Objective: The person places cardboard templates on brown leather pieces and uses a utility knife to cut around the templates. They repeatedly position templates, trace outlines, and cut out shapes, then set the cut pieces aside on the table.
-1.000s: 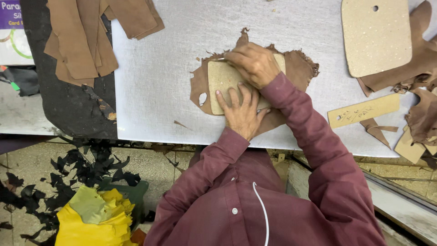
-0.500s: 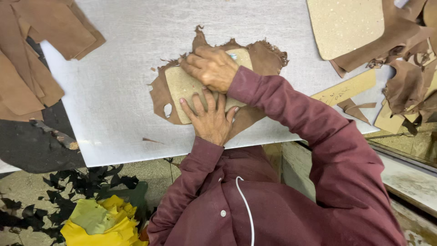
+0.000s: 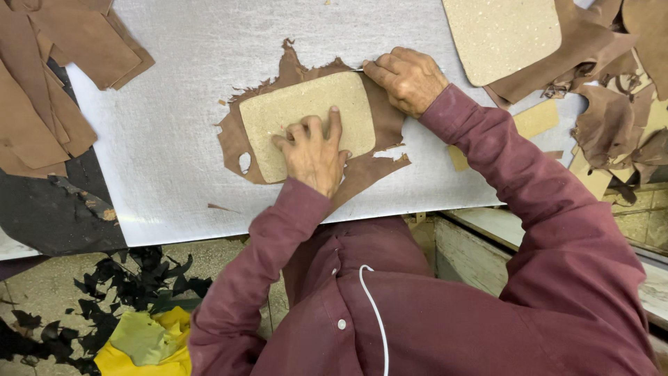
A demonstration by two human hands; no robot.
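while flat on template (image 3: 306,122), left hand (image 3: 313,150)

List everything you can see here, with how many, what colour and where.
cutting board: one, white-grey, covering the bench
leather piece: one, brown, ragged-edged, mid-board
template: one, tan fibreboard, rounded rectangle, lying on the leather piece
second template: one, tan, top right, on leather
leather offcuts: several, brown, top left
leather scraps: several, brown, right edge
strip: one, tan, right of the sleeve
black scraps: many, on the floor
yellow cloth: one bundle, bottom left
left hand: flat on the template
right hand: closed at the template's top right corner, a thin tool barely showing
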